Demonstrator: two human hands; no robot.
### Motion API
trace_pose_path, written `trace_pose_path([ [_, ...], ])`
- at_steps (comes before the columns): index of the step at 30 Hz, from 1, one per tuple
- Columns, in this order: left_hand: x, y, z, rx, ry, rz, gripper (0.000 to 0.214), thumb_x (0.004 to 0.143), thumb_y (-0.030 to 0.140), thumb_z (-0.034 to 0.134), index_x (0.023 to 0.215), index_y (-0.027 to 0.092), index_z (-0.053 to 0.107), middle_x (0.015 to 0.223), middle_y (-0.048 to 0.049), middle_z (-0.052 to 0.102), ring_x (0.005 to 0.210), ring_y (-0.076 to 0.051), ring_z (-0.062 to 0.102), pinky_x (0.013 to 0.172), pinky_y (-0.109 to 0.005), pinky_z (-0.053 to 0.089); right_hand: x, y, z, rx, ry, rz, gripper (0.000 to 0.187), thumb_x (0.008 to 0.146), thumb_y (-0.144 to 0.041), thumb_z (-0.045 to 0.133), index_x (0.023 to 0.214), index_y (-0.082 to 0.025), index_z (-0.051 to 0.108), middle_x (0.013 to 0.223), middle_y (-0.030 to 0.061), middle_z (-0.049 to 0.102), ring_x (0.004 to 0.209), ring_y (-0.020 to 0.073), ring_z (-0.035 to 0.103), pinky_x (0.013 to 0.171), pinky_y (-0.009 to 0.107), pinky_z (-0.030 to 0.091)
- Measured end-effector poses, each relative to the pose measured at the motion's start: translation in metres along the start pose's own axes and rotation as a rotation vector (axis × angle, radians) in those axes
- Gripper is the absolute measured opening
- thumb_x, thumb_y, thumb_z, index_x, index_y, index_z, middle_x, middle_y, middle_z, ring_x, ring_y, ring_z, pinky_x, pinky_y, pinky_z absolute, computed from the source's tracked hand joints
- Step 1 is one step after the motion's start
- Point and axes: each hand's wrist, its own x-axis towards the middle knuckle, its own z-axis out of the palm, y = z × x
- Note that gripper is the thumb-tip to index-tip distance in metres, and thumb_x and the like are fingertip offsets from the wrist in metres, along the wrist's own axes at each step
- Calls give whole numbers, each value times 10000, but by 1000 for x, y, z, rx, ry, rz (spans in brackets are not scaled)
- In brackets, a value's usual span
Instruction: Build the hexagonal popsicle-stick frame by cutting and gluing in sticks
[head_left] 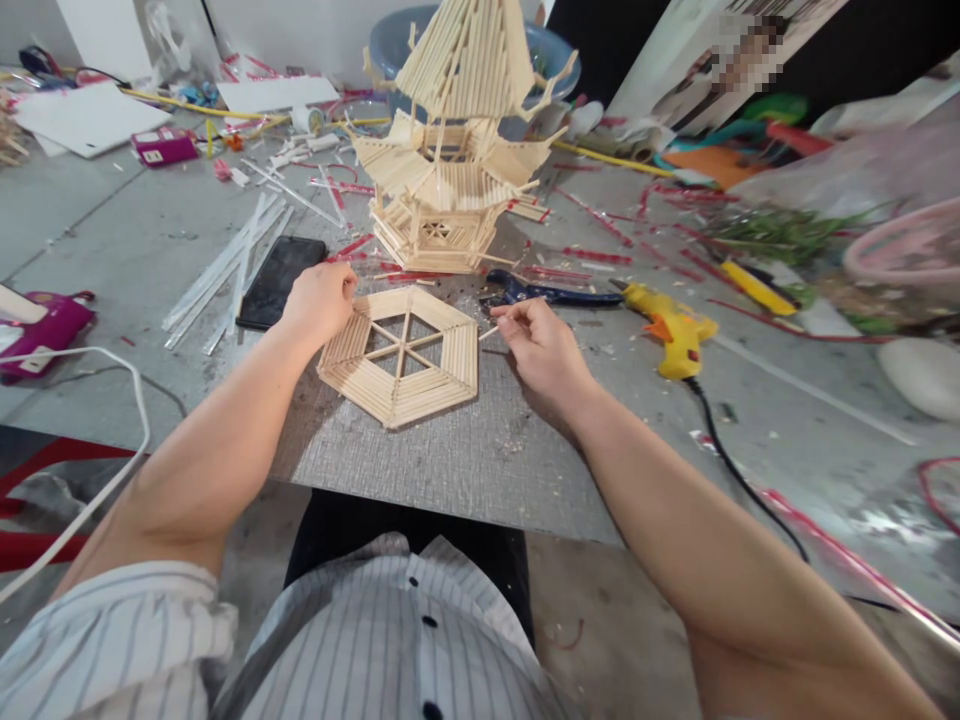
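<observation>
A flat hexagonal frame (440,400) of pale wooden sticks, with spokes crossing its open middle, lies on the grey table in front of me. At its upper left corner is my left hand (321,300), fingers curled together; whatever they hold, if anything, is hidden. My right hand (544,350) is just off the frame's right side, pinching a short thin wooden stick (489,333) between thumb and fingers. Behind the frame stands a tiered pagoda model (442,180) built from the same kind of sticks.
Beyond my right hand lie dark-handled pliers (555,293) and a yellow glue gun (675,330) with a black cord. A black phone (281,280) and clear strips (225,265) are by my left hand. A blue basin (382,45) stands behind the pagoda, with scraps scattered around.
</observation>
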Motion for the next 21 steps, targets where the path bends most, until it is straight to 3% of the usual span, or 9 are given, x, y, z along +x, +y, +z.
trace_pose_path([
  [6,1,1,-2,-62,33,-10,376,827,213,406,1091,162,669,1122,-92,695,1028,-218,631,945,-314,446,0,-4,-5,30,-149,-40,183,860,-409,471,832,-229,484,1033,89,675,907,211,614,808,387,454],
  [10,0,4,1,-193,47,47,368,813,196,446,1104,129,659,1110,-92,697,1041,-206,626,942,-303,451,-4,-12,-8,-26,-110,-42,177,846,-406,495,828,-230,508,919,70,683,806,198,611,717,351,450],
  [14,2,2,11,-320,-53,169,424,742,100,453,1114,140,652,1109,-58,701,1029,-166,637,931,-281,464,-8,-21,-12,-118,-116,-75,169,813,-398,525,789,-231,519,751,40,651,611,158,551,577,305,396],
  [18,3,1,17,-390,-113,273,462,707,66,439,1101,145,665,1105,-60,705,1007,-143,647,915,-261,474,-13,-31,-14,-128,-253,-162,154,787,-367,531,757,-216,524,668,20,619,554,131,517,547,281,380],
  [21,2,2,14,-355,-115,264,463,698,68,441,1084,157,681,1098,-54,709,987,-148,650,907,-267,480,-15,-34,-14,-80,-322,-192,172,795,-371,519,738,-209,523,637,14,603,547,129,523,542,276,392],
])
